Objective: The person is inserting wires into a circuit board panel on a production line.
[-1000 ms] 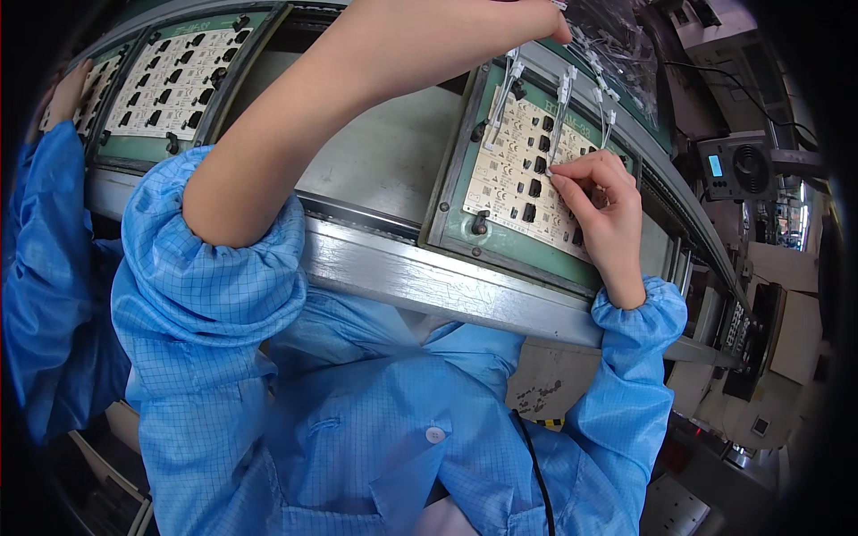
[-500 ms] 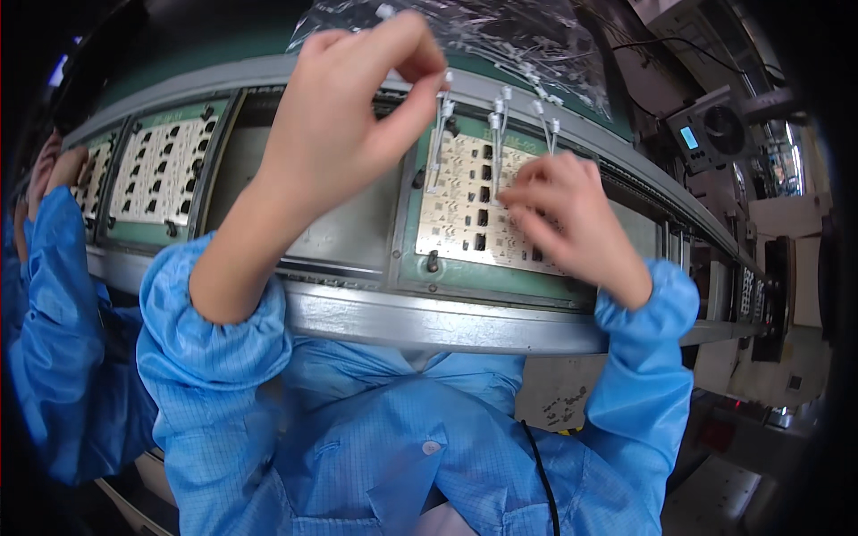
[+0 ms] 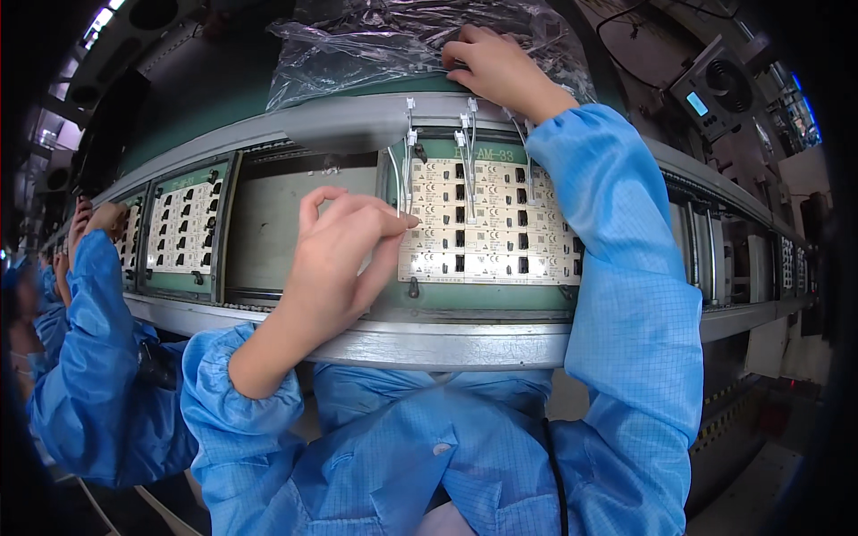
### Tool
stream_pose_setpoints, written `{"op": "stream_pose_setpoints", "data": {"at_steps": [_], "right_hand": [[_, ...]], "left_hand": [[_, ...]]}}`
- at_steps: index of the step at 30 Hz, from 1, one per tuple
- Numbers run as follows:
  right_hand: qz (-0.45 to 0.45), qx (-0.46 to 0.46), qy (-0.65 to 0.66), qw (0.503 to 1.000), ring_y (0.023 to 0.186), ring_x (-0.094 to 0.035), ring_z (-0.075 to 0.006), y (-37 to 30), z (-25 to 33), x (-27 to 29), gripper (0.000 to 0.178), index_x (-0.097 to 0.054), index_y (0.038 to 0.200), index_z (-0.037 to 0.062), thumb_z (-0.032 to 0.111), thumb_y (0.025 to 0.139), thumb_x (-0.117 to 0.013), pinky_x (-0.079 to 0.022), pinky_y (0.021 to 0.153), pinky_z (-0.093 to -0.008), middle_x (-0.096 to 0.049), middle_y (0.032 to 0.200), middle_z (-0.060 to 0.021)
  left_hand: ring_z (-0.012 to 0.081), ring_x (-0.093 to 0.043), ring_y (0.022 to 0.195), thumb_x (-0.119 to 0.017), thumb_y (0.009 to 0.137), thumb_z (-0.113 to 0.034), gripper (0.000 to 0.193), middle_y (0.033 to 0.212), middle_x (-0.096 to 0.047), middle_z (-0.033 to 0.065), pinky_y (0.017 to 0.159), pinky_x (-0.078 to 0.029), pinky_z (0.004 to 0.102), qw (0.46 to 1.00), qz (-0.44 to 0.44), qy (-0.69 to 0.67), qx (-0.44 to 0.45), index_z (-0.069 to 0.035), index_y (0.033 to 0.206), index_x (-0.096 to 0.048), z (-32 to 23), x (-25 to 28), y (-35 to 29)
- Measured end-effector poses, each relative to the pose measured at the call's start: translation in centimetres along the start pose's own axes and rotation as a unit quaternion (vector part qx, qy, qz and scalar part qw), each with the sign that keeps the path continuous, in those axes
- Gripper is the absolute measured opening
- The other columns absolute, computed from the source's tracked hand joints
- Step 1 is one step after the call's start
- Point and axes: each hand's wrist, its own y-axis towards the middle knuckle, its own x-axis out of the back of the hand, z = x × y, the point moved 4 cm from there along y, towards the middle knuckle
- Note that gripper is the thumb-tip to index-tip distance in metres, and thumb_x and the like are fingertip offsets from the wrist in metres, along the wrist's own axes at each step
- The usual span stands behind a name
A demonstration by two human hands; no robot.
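Observation:
A circuit board panel (image 3: 490, 266) with rows of black parts lies in a green carrier (image 3: 438, 295) in front of me. White wire leads (image 3: 471, 174) with small white connectors lie across its upper part, their far ends over the rail. My left hand (image 3: 340, 246) is at the panel's left edge, thumb and forefinger pinched on the lower end of a white wire lead (image 3: 397, 174). My right hand (image 3: 497, 67) reaches over the far rail to a clear plastic bag (image 3: 349, 58) of wire leads. Its fingers are curled; what they hold is hidden.
Metal rails (image 3: 429, 355) run along the near and far sides. Another panel (image 3: 183, 228) sits in a carrier to the left, beside a co-worker's hand (image 3: 107, 219) and blue sleeve. A boxy device with a lit screen (image 3: 697, 103) stands at the far right.
My right hand has left the panel and moved up to the bag. My left hand has come down from the far rail to the panel's left edge. The view has shifted.

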Motion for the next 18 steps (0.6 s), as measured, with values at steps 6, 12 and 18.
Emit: {"op": "stream_pose_setpoints", "data": {"at_steps": [6, 12, 18], "right_hand": [[0.045, -0.042, 0.082, 0.995, 0.087, -0.066, -0.0261, 1.9, -2.3, -0.5, 0.019, -0.069, 0.106, 0.0052, 0.013, 0.090, -0.061, -0.051, 0.082, -0.0342, -0.068, 0.098, -0.0098], [-0.112, -0.282, 0.221, 0.927, 0.080, -0.067, -0.0246, 0.1, -2.3, 7.6, 0.035, -0.062, 0.116, -0.0007, 0.003, 0.081, -0.059, -0.053, 0.068, -0.0362, -0.068, 0.092, -0.0176], [-0.059, -0.200, 0.432, 0.878, 0.078, -0.068, -0.0158, -1.1, -2.5, 8.3, 0.023, -0.062, 0.113, -0.0064, 0.004, 0.092, -0.057, -0.054, 0.066, -0.0282, -0.067, 0.091, -0.0105]], "left_hand": [[0.0255, -0.051, 0.105, -0.074, 0.077, -0.008, 0.013, 0.102, -0.059, 0.0025, 0.095, -0.033, 0.0406, 0.993, 0.018, 0.087, 0.079, -0.012, 0.088, -0.068, 0.8, -1.8, -0.9], [0.0277, -0.050, 0.109, -0.075, 0.077, -0.011, 0.010, 0.101, -0.059, -0.0007, 0.097, -0.031, 0.0477, 0.991, -0.011, 0.096, 0.095, -0.014, 0.085, -0.069, 1.0, -2.0, -0.8], [0.0265, -0.050, 0.107, -0.076, 0.075, -0.011, 0.014, 0.101, -0.059, -0.0019, 0.093, -0.031, 0.0449, 0.985, -0.078, 0.150, 0.041, -0.016, 0.086, -0.070, 0.8, -1.0, -1.4]]}}
